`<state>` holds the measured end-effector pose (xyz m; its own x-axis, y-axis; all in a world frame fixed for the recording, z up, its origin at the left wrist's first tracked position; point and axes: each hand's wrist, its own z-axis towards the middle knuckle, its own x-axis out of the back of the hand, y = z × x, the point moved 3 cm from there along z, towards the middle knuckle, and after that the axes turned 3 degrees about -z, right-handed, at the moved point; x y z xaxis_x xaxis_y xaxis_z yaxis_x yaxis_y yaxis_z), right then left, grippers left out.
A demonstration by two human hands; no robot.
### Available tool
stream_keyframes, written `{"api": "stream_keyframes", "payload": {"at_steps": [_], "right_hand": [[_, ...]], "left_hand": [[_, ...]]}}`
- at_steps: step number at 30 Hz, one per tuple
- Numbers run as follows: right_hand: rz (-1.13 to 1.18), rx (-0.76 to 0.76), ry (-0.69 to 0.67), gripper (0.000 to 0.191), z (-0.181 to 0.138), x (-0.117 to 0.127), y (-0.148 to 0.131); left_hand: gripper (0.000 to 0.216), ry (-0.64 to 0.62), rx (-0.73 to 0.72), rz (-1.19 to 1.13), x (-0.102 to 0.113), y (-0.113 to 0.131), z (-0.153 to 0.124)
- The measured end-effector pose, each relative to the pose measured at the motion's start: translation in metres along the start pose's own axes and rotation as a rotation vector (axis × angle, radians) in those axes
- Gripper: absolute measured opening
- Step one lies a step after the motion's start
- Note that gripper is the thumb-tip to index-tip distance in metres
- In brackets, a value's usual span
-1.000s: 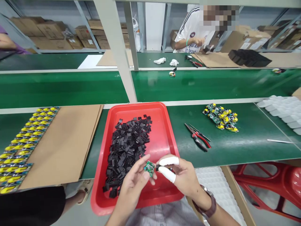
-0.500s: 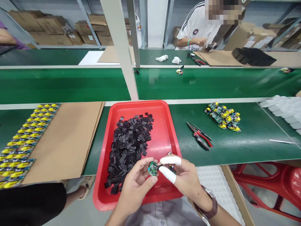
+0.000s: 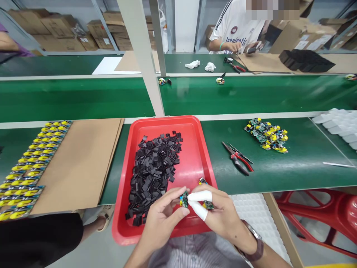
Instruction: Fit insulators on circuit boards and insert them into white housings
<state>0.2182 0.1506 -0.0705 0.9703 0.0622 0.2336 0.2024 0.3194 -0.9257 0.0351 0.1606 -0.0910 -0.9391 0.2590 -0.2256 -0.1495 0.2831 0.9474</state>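
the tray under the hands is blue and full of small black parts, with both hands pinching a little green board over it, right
Not quite. The head view shows the tray is red, not blue. The rest holds: it carries a heap of small black parts, and the left hand and right hand pinch a little green board over it.

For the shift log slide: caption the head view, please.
Both hands, left and right, pinch a small circuit board over a red tray of black clips.
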Motion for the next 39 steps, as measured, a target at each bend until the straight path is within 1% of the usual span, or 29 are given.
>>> {"api": "stream_keyframes", "payload": {"at_steps": [4,9,12,14,16,17,19,20,21,24,26,31,36,39], "right_hand": [[0.004,-0.025,-0.009,0.035,-0.001,-0.001,0.000],[-0.005,-0.043,-0.033,0.038,0.000,-0.001,0.000],[0.094,-0.103,-0.049,0.030,0.002,-0.002,0.009],[0.261,-0.210,-0.040,0.030,0.001,-0.003,0.018],[0.434,-0.349,-0.007,0.035,-0.001,-0.005,0.027],[0.494,-0.401,0.012,0.033,-0.003,-0.005,0.030],[0.549,-0.444,0.021,0.022,-0.007,-0.006,0.032],[0.564,-0.439,0.007,0.020,-0.009,-0.006,0.031],[0.580,-0.423,-0.018,0.022,-0.010,-0.006,0.029],[0.594,-0.349,-0.071,0.039,-0.013,-0.008,0.025],[0.542,-0.313,-0.059,0.044,-0.015,-0.010,0.024],[0.403,-0.286,-0.019,0.038,-0.013,-0.015,0.029],[0.494,-0.321,-0.037,0.035,-0.010,-0.017,0.033],[0.538,-0.322,-0.039,0.034,-0.007,-0.016,0.032]], "left_hand": [[0.038,-0.012,-0.037,0.102,0.000,0.002,0.000],[0.038,-0.048,-0.119,0.318,0.000,0.010,0.002],[0.037,-0.058,-0.173,0.456,-0.001,0.013,0.002],[0.038,0.024,-0.254,0.559,-0.001,0.014,0.001],[0.043,0.104,-0.376,0.655,-0.003,0.015,-0.003],[0.045,0.119,-0.448,0.695,-0.005,0.015,-0.006],[0.048,0.105,-0.567,0.760,-0.009,0.014,-0.013],[0.048,0.097,-0.605,0.783,-0.011,0.013,-0.015],[0.048,0.103,-0.636,0.794,-0.012,0.012,-0.018],[0.048,0.130,-0.685,0.807,-0.013,0.011,-0.021],[0.046,0.139,-0.724,0.837,-0.014,0.011,-0.020],[0.045,0.184,-0.803,0.880,-0.014,0.009,-0.018],[0.045,0.182,-0.827,0.890,-0.015,0.008,-0.019],[0.043,0.213,-0.843,0.905,-0.015,0.010,-0.018]]}}
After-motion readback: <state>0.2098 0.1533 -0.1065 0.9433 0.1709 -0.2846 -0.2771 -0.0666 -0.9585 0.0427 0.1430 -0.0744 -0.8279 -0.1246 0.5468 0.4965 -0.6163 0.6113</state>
